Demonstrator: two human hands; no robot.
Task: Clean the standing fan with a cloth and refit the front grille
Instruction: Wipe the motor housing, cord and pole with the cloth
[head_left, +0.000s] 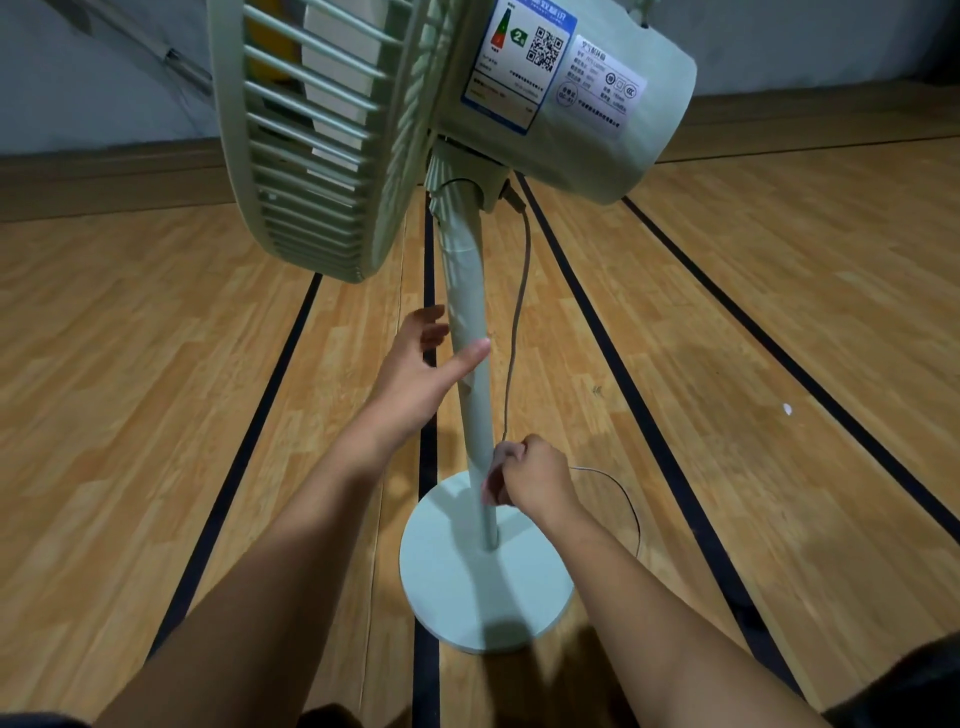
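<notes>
Curled tight low against the pole (470, 332), the right hand (535, 475) grips something small and pale, perhaps a cloth, too blurred to name. Higher up, the left hand (423, 364) is spread, thumb touching the pole. Fan head (566, 98) overhead is cut off; the cord (517, 322) hangs beside the pole above the base (452, 597).

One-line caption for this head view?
Left hand open at the fan pole; right hand gripping it near the base.

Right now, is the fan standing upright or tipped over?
Upright: the pole rises from the round base, which sits flat on the floor.
</notes>
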